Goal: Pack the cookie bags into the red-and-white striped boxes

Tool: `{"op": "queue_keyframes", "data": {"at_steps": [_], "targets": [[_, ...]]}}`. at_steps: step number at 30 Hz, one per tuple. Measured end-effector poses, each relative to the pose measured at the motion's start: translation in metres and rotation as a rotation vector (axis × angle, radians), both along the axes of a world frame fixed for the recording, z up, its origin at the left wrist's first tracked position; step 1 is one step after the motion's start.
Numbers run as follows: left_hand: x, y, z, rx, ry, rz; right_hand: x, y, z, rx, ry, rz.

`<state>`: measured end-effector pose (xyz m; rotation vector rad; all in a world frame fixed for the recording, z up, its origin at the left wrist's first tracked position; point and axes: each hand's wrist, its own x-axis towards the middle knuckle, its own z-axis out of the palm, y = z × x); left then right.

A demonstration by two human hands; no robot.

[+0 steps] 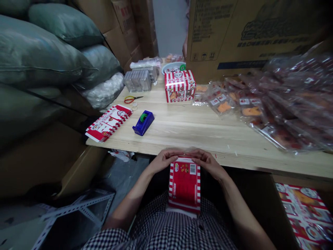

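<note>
A red carton with white-striped edges and a barcode [184,184] rests against my lap, below the table's front edge. My left hand [166,159] grips its far left corner, thumb on the near face and fingers curled behind. On the far right corner my right hand [204,160] holds it the same way. The fingers behind the carton are partly hidden. Beyond my hands, on the table, stand a blue tape dispenser [143,123] with a green roll and a stack of flat red-and-white cartons [109,122].
A made-up striped box [179,86] stands at the back of the wooden table [182,125]. Scissors [132,99] and clear plastic cases [137,80] lie left of it. Bagged items [286,104] heap on the right before a large cardboard box [234,38]. Filled sacks [47,52] pile at left.
</note>
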<state>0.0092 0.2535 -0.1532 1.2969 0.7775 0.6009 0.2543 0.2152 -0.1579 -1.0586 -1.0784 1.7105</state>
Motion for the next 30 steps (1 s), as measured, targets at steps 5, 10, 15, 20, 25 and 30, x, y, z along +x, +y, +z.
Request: {"op": "queue_keyframes", "data": {"at_steps": [5, 10, 15, 20, 25, 30], "targets": [[0.004, 0.017, 0.006, -0.022, 0.028, -0.017, 0.002, 0.012, -0.001, -0.103, -0.029, -0.018], [0.01, 0.021, 0.0, -0.055, 0.05, 0.034, 0.001, 0.017, -0.009, -0.14, -0.028, -0.063], [0.009, 0.016, -0.005, -0.01, 0.108, 0.038, 0.002, 0.015, -0.013, -0.129, -0.043, -0.061], [0.004, 0.009, -0.001, 0.134, 0.187, 0.047, 0.002, 0.008, -0.011, -0.13, -0.064, -0.015], [-0.001, -0.006, 0.013, 0.299, 0.258, 0.008, 0.004, -0.011, -0.008, 0.018, -0.144, 0.035], [-0.006, -0.029, 0.026, 0.486, 0.283, 0.009, 0.006, -0.028, -0.005, 0.219, -0.277, 0.01]]}}
